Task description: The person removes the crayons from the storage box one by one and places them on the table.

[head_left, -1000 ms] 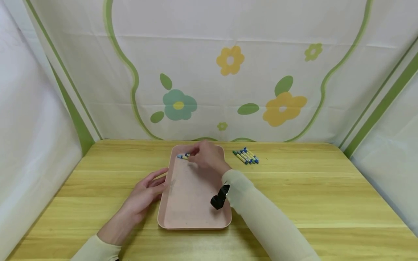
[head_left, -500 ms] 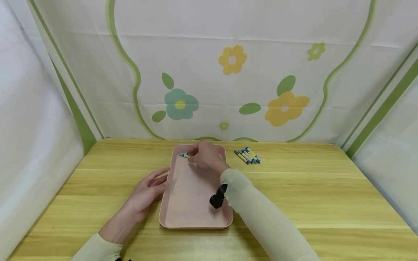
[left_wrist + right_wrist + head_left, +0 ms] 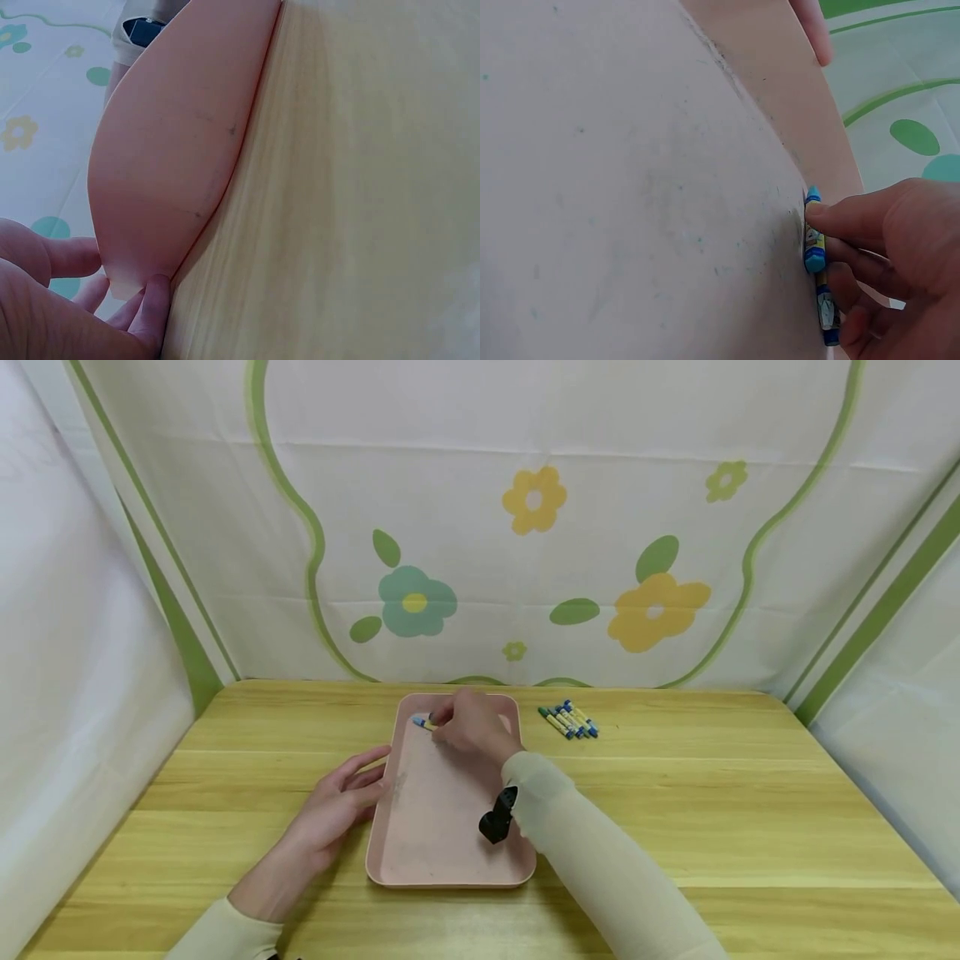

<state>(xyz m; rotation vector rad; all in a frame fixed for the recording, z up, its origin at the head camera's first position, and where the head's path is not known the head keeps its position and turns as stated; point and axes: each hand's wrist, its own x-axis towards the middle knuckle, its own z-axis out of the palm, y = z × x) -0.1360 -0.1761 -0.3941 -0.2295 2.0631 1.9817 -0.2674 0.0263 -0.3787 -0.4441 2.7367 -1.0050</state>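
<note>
A shallow pink tray (image 3: 427,835) lies lengthwise on the wooden table. Inside its far end, my right hand (image 3: 472,727) pinches a light blue crayon (image 3: 814,236) with a yellow and blue wrapper, low against the tray floor near the wall. A second crayon (image 3: 827,315) lies end to end with it under the curled fingers, its colour hard to tell. In the head view the right hand mostly covers both. My left hand (image 3: 330,810) rests against the outside of the tray's left wall, fingertips touching it with relaxed fingers; the left wrist view shows the same contact.
To the right of the tray's far end lies a small row of several crayons (image 3: 568,720), green and blue among them. A flowered white cloth (image 3: 480,552) stands behind the table (image 3: 675,818). A black device (image 3: 497,818) sits on the right wrist.
The light blue crayon has turned slightly, its right end now nearer me. My right hand has shifted only a little. The left hand and the row of crayons stay put.
</note>
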